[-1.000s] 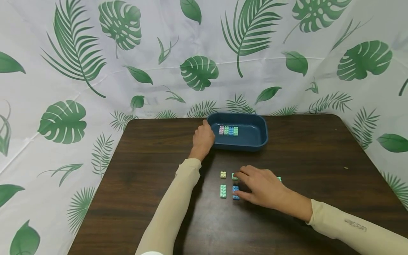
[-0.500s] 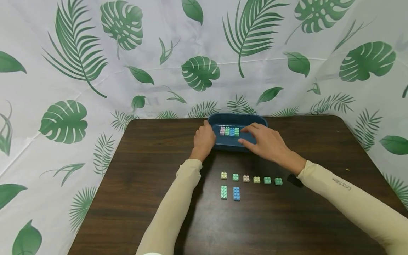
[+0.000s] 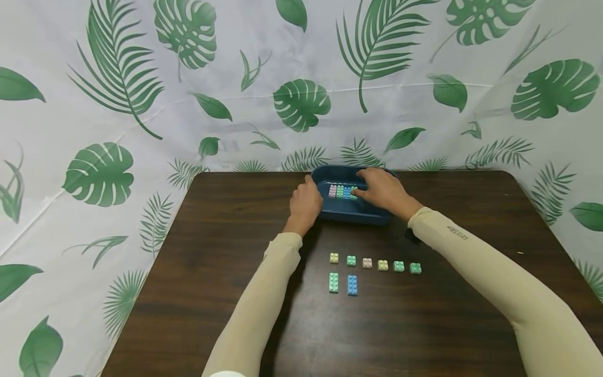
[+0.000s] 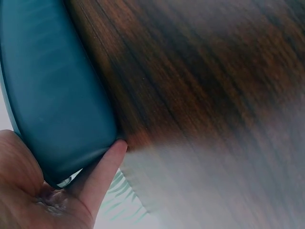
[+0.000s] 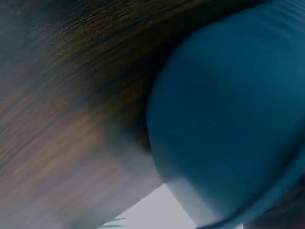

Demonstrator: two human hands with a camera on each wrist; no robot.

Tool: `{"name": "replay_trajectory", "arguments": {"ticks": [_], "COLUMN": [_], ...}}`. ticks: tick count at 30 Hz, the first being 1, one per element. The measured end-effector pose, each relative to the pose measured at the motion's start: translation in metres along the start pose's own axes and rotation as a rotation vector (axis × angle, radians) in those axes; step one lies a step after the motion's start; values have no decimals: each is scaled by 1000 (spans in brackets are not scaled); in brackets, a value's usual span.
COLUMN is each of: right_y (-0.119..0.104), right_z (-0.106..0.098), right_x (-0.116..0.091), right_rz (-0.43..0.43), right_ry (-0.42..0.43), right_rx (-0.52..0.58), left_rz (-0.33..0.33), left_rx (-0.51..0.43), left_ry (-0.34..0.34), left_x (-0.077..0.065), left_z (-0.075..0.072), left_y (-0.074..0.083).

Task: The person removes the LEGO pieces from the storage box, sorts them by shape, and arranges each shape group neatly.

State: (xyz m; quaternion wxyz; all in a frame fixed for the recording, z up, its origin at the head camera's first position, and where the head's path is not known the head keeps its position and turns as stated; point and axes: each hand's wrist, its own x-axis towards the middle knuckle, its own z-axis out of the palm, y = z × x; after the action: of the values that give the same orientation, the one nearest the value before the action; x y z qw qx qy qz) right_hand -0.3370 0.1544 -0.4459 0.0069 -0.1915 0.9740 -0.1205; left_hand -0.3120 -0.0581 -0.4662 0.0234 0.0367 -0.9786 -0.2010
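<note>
My left hand (image 3: 305,203) grips the left end of a dark blue tray (image 3: 350,215) at the back of the table. In the left wrist view, its thumb and finger (image 4: 107,169) lie around the tray's end. Inside the tray stand a pink brick (image 3: 332,190), a light green brick (image 3: 339,191), a blue brick (image 3: 346,192) and another green brick (image 3: 354,196), side by side. My right hand (image 3: 383,191) reaches over the tray's right part, thumb and index finger spread apart. The thumb tip overlaps the rightmost green brick. The right wrist view shows the tray's outer wall (image 5: 224,109), not the fingers.
On the dark wooden table (image 3: 226,251), several small bricks form a row, from a yellow brick (image 3: 334,257) to a green brick (image 3: 415,268). Nearer lie a longer light green brick (image 3: 333,282) and a longer blue brick (image 3: 352,285). A leaf-patterned curtain (image 3: 245,125) hangs behind.
My right hand has left the bricks on the table and moved back into the tray, up to the rightmost green brick. The left hand keeps its grip on the tray.
</note>
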Motion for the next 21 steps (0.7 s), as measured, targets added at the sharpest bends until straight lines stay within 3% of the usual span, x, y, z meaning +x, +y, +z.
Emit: {"name": "replay_trajectory", "arguments": {"ticks": [5, 21], "right_y": [2, 2], "right_z": [10, 23], "right_x": [5, 11], "right_rz": [23, -29], "right_ry": [-71, -68], "right_rx": [-42, -95], "left_rz": [-8, -6], "left_rx": [11, 8], "left_ry": [-1, 3], "left_x": [1, 3], "left_z": [2, 2], "left_y": [3, 1]}}
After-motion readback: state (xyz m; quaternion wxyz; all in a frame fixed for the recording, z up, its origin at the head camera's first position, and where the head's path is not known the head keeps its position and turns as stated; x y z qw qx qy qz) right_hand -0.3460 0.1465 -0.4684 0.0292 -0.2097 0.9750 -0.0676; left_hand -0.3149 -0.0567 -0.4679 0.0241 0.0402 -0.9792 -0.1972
